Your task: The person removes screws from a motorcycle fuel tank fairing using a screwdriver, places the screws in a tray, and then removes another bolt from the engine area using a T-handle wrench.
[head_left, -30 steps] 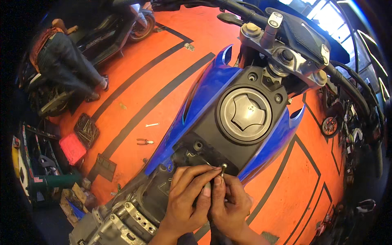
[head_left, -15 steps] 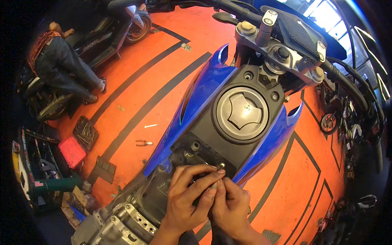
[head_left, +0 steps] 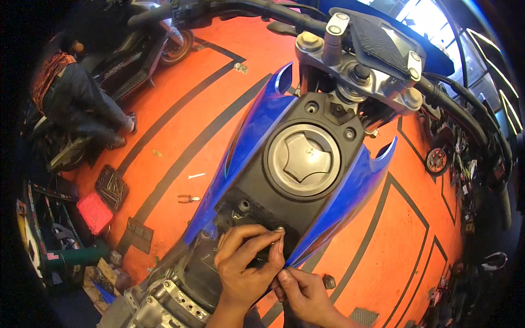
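My left hand (head_left: pixel 246 262) pinches thumb and index finger together at a small shiny bolt (head_left: pixel 280 229), at the rear of the black tank cover (head_left: pixel 257 188). My right hand (head_left: pixel 306 295) is closed beside the rear end of the blue side panel (head_left: pixel 344 213), its thumb pressed against the fingers. Whatever lies in that pinch is hidden. Ahead of both hands sits the round silver fuel cap (head_left: pixel 304 160). An empty-looking bolt hole (head_left: pixel 244 205) shows at the cover's left rear corner.
Handlebars (head_left: pixel 295 19) cross the far end of the motorcycle. On the orange floor at left lie pliers (head_left: pixel 188 198), a wrench (head_left: pixel 197 175), a tool tray (head_left: pixel 111 187) and a pink box (head_left: pixel 94 213). Another person (head_left: pixel 82 98) bends over a dark scooter (head_left: pixel 128 65) at far left.
My right hand has come away from my left, moving down toward the side panel's edge. The left hand stays at the bolt, its fingers more visible. The whole view has shifted slightly.
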Demonstrator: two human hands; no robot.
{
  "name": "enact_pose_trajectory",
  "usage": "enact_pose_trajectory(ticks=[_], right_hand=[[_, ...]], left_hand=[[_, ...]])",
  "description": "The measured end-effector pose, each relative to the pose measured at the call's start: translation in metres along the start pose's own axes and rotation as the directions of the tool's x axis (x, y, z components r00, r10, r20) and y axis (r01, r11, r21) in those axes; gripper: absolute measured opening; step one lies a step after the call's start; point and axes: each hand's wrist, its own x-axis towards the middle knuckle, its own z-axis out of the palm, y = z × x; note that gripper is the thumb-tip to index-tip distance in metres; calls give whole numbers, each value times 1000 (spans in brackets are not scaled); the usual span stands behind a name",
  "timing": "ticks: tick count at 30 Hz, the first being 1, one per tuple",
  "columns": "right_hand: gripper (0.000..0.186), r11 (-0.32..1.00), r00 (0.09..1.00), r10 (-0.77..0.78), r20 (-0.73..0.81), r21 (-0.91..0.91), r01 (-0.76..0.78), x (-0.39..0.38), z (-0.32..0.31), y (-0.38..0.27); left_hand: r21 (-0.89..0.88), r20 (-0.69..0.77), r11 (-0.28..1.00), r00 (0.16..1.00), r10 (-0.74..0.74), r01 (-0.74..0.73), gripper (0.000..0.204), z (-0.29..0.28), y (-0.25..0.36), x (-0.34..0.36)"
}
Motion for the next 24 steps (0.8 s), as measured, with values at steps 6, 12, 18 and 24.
enact_pose_trajectory(ticks=[6,12,18,24], right_hand=[[40,1000,997,-9,72,-11,10,4,-10,10],[40,1000,993,-29,113,10,28,5,-10,-2],[43,995,991,-1,134,-102,15,3,-15,-8],[49,994,991,17,130,-114,-2,7,-12,2]], left_hand=[[93,-125,995,991,48,-36,24,12,0,-3],[157,-86,987,996,-13,27,10,11,10,-3],[134,-128,991,992,-12,29,10,16,11,-2],[142,-131,988,990,-49,68,10,16,17,0]])
